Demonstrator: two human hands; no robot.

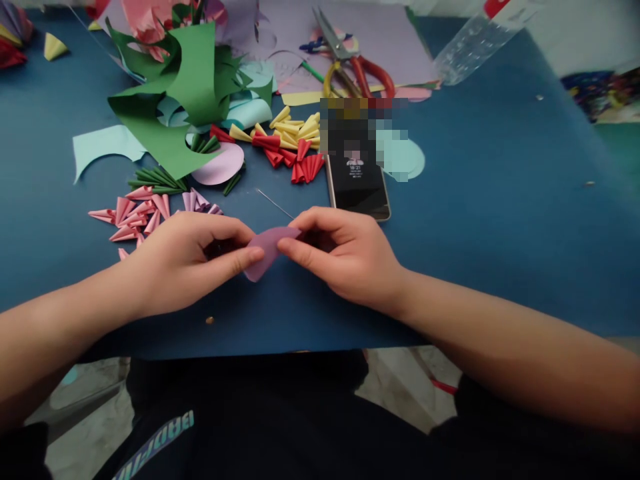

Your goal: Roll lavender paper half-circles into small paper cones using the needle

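- Nearest to me, the person's lap shows in dark clothing with pale lettering [155,443], below the table edge.
- Both forearms reach in from the lower corners onto the blue table [500,220].
- The left hand [185,263] is curled, its thumb and forefinger pinching the left edge of a small purple paper piece [267,252].
- The right hand [345,257] is curled as well, its fingertips gripping the right edge of the same piece.
- That piece sits between the two hands, just above the tabletop near the front edge, bent rather than flat.
- A tiny brown crumb [210,321] lies on the table just in front of the left hand.
- Just behind the left hand lies a cluster of folded pink paper cones [133,213], with a few purple cones [200,202] beside them.
- Just behind the right hand lies a dark phone [359,187], screen up; its upper part is blurred out.
- A thin needle-like wire [274,203] lies between the phone and the cones.
- Farther back are dark green cones [157,179], then red cones [290,155] and yellow cones [297,128] mixed in a heap.
- A curling green paper offcut [185,87] rises over pale blue scraps [105,143].
- At the far edge, scissors with red and yellow handles [350,63] rest on lilac paper [390,40].
- A clear ruler [475,43] lies tilted at the far right.
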